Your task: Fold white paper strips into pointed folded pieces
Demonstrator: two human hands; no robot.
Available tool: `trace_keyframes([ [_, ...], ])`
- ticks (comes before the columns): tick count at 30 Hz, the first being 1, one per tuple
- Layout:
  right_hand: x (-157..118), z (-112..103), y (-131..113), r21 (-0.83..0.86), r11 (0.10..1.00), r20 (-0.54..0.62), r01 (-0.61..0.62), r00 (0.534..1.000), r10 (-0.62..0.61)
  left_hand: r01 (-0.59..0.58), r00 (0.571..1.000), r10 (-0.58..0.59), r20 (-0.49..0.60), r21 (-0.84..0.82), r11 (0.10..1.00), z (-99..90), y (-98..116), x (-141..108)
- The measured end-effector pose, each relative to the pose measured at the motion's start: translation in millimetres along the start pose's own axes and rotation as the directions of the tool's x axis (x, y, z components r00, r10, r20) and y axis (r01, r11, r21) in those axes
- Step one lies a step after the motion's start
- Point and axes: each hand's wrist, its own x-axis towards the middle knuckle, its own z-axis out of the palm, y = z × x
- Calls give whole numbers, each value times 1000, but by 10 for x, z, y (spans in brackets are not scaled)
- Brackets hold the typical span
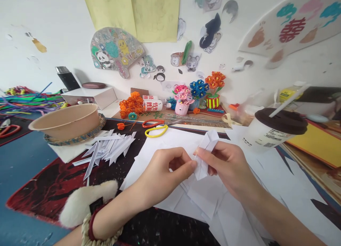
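Between my two hands is a small folded piece of white paper (209,142), tilted, its upper end standing above my right fingers. My right hand (225,160) pinches it from the right, thumb across its front. The thumb and index finger of my left hand (170,168) close on its lower left edge. Beneath both hands lie overlapping white paper sheets (186,200). A pile of folded white paper strips (109,146) is to the left of the sheets, on a dark and red mat (53,185).
Beyond the sheets lie yellow-handled scissors (156,131) and red-handled ones (153,123). A beige bowl (66,121) stands at the left, a lidded cup with a straw (271,132) at the right. Pipe-cleaner flowers (183,93) line the back. A white fuzzy object (85,203) lies beside my left forearm.
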Motion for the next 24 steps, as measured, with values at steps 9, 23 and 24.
trace_keyframes([
  [9,23,-10,7,-34,997,128,-74,989,77,17,998,-18,-56,-17,1000,-3,22,17],
  [23,12,21,50,17,996,29,-88,996,88,1,1000,0,-13,15,1000,-25,13,22],
  [24,13,29,47,20,995,33,-94,995,93,8,1000,-8,4,14,1000,-28,10,25],
])
